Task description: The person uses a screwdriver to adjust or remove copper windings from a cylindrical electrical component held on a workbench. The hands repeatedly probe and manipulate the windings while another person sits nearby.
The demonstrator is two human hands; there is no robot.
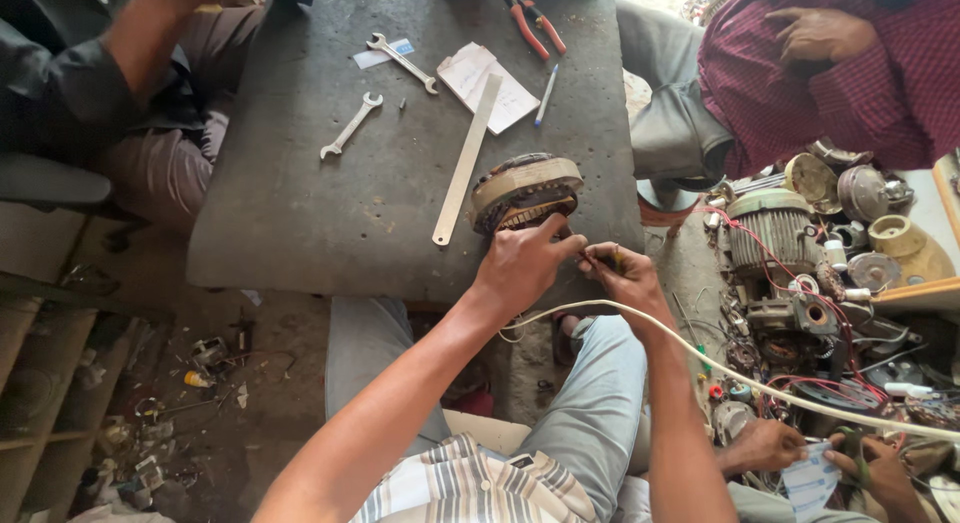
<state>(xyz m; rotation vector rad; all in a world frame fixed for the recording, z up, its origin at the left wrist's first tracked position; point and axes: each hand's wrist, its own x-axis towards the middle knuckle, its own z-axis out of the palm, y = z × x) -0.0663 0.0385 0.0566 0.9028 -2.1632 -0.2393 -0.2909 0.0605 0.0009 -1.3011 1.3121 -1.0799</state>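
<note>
While the left hand point(520, 268) pinches wires at the stator point(524, 191) lying on the table's point(300, 203) near edge, the right hand point(618, 273), just beside, grips a small tool point(617, 258).

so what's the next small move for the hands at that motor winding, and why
Probably steady the stator winding with the left hand and draw the thin wire end a little clear with the right hand. Both hands meet at the winding's near edge, close to the table edge, fingertips pinching something small there; what exactly is too small to tell.
</note>
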